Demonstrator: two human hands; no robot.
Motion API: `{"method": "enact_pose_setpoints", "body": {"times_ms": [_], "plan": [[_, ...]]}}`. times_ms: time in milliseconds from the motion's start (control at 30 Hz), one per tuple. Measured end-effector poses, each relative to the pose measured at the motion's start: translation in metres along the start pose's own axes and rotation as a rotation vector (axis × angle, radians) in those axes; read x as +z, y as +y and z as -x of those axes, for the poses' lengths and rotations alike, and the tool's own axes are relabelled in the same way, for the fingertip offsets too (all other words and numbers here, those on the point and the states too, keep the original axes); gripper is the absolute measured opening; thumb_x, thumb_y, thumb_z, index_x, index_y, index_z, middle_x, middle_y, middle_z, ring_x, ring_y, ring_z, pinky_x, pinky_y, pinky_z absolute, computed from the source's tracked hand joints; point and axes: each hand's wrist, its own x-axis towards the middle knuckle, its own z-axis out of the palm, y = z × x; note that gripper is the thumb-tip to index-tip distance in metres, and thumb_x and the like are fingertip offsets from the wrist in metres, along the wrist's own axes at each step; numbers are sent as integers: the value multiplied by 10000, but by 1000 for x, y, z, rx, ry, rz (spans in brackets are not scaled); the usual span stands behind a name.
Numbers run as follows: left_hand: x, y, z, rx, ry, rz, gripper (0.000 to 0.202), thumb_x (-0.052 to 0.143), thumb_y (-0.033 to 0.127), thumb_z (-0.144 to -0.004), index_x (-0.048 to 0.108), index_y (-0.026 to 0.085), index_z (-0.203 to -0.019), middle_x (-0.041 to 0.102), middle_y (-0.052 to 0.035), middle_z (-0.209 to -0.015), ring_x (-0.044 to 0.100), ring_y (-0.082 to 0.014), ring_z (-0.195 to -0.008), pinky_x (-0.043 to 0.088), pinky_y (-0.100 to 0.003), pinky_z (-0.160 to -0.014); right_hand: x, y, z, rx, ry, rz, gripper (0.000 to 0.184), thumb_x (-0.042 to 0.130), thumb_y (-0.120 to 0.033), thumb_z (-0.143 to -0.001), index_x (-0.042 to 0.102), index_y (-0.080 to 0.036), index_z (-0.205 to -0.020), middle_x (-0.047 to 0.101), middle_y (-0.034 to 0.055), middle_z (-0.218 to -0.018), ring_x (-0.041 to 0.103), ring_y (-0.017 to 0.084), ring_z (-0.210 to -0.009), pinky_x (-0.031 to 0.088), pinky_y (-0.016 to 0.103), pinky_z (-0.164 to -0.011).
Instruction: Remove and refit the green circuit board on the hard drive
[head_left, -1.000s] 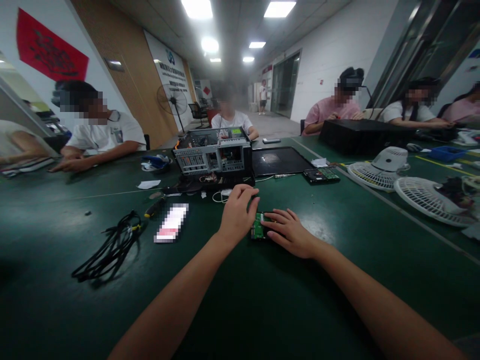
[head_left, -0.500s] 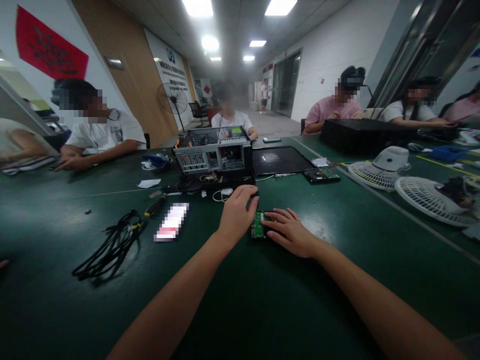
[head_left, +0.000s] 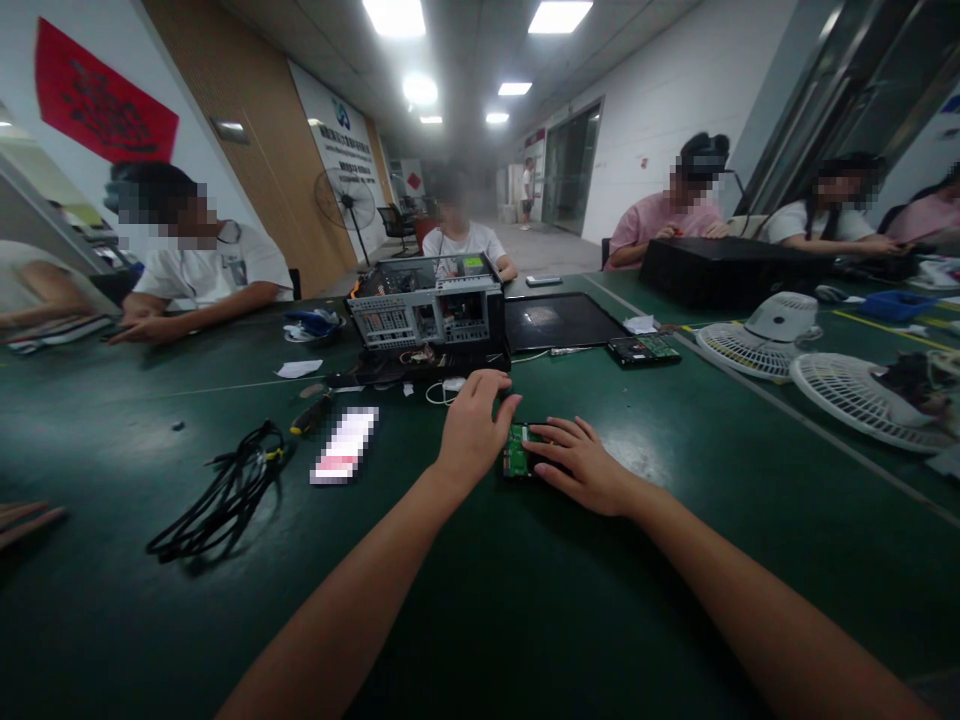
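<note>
A small hard drive [head_left: 516, 458], its green circuit board facing up, lies on the table in front of me, partly covered by my fingers. My right hand [head_left: 581, 462] rests over its right side, fingers spread and stretched out. Just beyond its upper left corner is my left hand [head_left: 474, 430], with thumb and fingers curled towards each other in a pinch. Something small and dark shows near those fingertips, too small to name. Behind my left hand stands an opened computer case [head_left: 420, 315] with its metal frame towards me.
Left lie a phone [head_left: 345, 445], a yellow-black screwdriver [head_left: 309, 415] and coiled black cables [head_left: 225, 500]. Beyond are a black panel [head_left: 562, 318] and another circuit-board unit [head_left: 643, 349]. White fan parts [head_left: 862, 395] sit right. Another person's hand [head_left: 28, 522] reaches in at the left edge.
My left thumb and fingertips have shifted very slightly; my right hand stays put on the hard drive. The other person's hand at the left edge has come further into view.
</note>
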Motion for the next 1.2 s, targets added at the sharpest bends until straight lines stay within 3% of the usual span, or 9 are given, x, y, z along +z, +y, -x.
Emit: {"method": "enact_pose_setpoints", "body": {"times_ms": [367, 600, 767, 900, 1200], "plan": [[-1, 0, 0, 16, -16, -45, 287, 544, 72, -960, 632, 216, -1193, 634, -78, -1156, 640, -212, -1079, 560, -384, -949, -1, -1, 0, 0, -6, 11, 448, 427, -483, -1045, 533, -384, -1469, 469, 50, -1571, 333, 321, -1483, 155, 650, -1202], [4, -2, 2, -6, 11, 29, 237, 705, 198, -908, 589, 212, -1115, 670, -72, -1144, 668, -222, -1077, 583, -404, -944, 0, 0, 0, 0, -11, 2, 450, 422, -495, -1045, 535, -385, -1467, 460, 43, -1577, 320, 322, -1488, 141, 649, -1206], [5, -1, 3, -60, -2, 104, 235, 714, 216, -907, 557, 201, -1081, 660, -77, -1139, 668, -211, -1079, 595, -378, -904, -2, -1, 0, 9, -16, 9, 448, 420, -497, -1045, 538, -387, -1463, 460, 40, -1576, 317, 324, -1490, 149, 655, -1202], [3, 0, 1, -34, -10, 27, 187, 661, 180, -929, 567, 209, -1089, 644, -84, -1145, 650, -234, -1093, 570, -421, -938, -4, -3, 0, 8, -17, 5, 448, 419, -496, -1045, 541, -386, -1461, 468, 42, -1571, 314, 325, -1491, 147, 658, -1202], [1, 1, 1, -3, -15, -67, 242, 582, 129, -954, 635, 216, -1173, 614, -80, -1133, 614, -224, -1063, 536, -387, -944, -3, -2, 0, 4, -17, 3, 450, 420, -493, -1046, 537, -381, -1466, 467, 48, -1572, 323, 323, -1487, 152, 654, -1202]]}}
